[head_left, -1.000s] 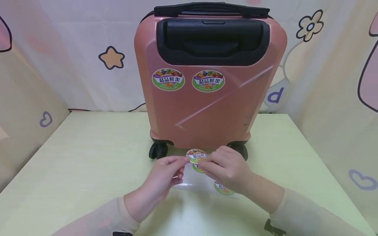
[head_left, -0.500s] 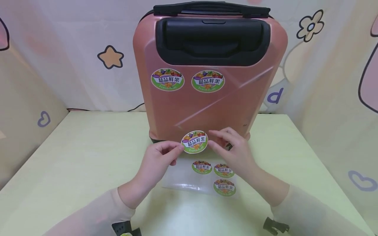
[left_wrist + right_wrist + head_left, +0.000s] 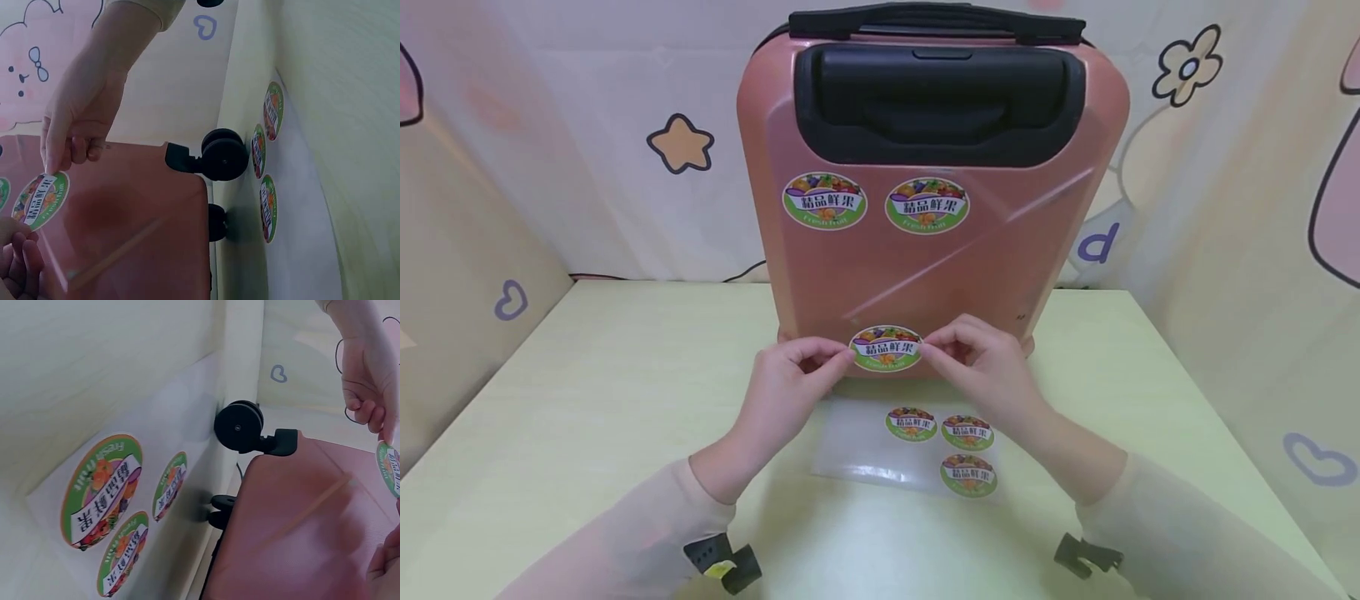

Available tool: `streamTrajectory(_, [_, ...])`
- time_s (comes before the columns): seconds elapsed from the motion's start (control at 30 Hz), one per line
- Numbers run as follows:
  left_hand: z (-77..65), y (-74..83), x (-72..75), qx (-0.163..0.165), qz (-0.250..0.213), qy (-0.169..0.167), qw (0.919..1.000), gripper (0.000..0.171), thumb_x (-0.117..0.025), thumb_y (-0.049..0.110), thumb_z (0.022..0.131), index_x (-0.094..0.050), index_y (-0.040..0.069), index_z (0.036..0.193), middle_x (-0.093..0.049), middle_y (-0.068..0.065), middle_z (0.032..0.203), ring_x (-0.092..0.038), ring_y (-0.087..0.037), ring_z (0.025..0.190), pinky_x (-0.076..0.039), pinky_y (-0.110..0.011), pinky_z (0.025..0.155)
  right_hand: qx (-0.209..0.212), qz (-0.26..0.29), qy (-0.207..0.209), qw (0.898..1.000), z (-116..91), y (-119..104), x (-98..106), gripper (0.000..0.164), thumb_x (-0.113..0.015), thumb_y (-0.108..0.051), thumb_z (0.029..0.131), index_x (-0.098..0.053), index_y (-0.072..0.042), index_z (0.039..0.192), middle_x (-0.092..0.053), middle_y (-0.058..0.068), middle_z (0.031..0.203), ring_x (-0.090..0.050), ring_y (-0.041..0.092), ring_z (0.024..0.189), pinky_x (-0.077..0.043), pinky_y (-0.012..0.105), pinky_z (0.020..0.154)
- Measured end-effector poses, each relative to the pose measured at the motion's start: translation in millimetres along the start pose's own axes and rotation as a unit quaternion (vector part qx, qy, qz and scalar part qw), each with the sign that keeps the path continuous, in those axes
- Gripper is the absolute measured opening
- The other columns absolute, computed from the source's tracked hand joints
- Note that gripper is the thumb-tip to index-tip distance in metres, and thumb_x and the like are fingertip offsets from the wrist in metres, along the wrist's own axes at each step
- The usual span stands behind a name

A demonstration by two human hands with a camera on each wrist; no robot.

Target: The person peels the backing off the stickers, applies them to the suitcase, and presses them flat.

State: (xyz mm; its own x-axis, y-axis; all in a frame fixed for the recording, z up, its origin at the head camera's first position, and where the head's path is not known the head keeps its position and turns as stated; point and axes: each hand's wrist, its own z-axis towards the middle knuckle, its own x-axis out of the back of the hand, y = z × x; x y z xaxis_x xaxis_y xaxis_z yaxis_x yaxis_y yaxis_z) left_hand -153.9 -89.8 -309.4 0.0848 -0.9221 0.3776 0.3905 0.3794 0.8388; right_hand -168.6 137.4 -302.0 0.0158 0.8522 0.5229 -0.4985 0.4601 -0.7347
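Note:
An oval fruit sticker (image 3: pixel 886 349) is stretched level between both hands, in front of the lower part of a pink suitcase (image 3: pixel 925 275). My left hand (image 3: pixel 790 392) pinches its left end between thumb and forefinger. At the opposite end, my right hand (image 3: pixel 988 375) pinches it the same way. The wrist views also show the sticker (image 3: pixel 42 201) held by its two ends, printed side out. Two matching stickers, a left one (image 3: pixel 824 201) and a right one (image 3: pixel 927 206), are on the suitcase below its black handle recess (image 3: pixel 940 104).
A clear backing sheet (image 3: pixel 857 442) lies on the table (image 3: pixel 647 375) before the suitcase, with three stickers at its right side. Black wheels (image 3: pixel 225 156) support the suitcase. A patterned cloth (image 3: pixel 610 167) hangs behind and along the sides.
Both hands have lifted the sticker from above the sheet up to the suitcase's lower front. The right hand, apart from it half a second ago, now grips its right end; the sticker has levelled.

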Motion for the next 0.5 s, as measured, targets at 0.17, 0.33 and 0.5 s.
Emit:
streamTrajectory(0.17, [4.9, -1.9, 4.5, -0.007, 0.024, 0.006, 0.9997, 0.009, -0.072, 0.01, 0.081, -0.073, 0.001, 0.086, -0.066, -0.004, 0.071, -0.054, -0.016, 0.062, -0.046, -0.023, 0.055, 0.021, 0.005, 0.003, 1.0, 3.7, -3.0, -2.3, 0.007, -0.069, -0.014, 0.085, -0.07, -0.008, 0.087, -0.059, -0.002, 0.08, -0.051, 0.015, 0.068, -0.044, 0.021, 0.058])
streamTrajectory(0.33, [12.2, -5.0, 12.8, -0.042, 0.067, 0.044, 0.9959, 0.012, -0.069, 0.012, 0.084, -0.073, 0.002, 0.09, -0.066, -0.003, 0.072, -0.055, -0.014, 0.063, -0.046, -0.022, 0.056, 0.058, 0.02, 0.008, 0.998, 6.8, -8.3, -4.8, 0.004, -0.067, -0.008, 0.086, -0.069, -0.005, 0.088, -0.058, -0.002, 0.08, -0.051, 0.014, 0.065, -0.045, 0.022, 0.056])
streamTrajectory(0.5, [21.6, -11.7, 24.1, -0.076, 0.013, 0.146, 0.9862, 0.023, -0.066, 0.009, 0.086, -0.067, 0.0, 0.107, -0.062, -0.007, 0.089, -0.056, -0.014, 0.08, -0.046, -0.021, 0.067, 0.061, 0.035, 0.036, 0.997, 16.4, -13.1, -3.7, 0.005, -0.066, -0.007, 0.086, -0.068, -0.003, 0.089, -0.053, 0.001, 0.074, -0.046, 0.016, 0.063, -0.039, 0.021, 0.053])
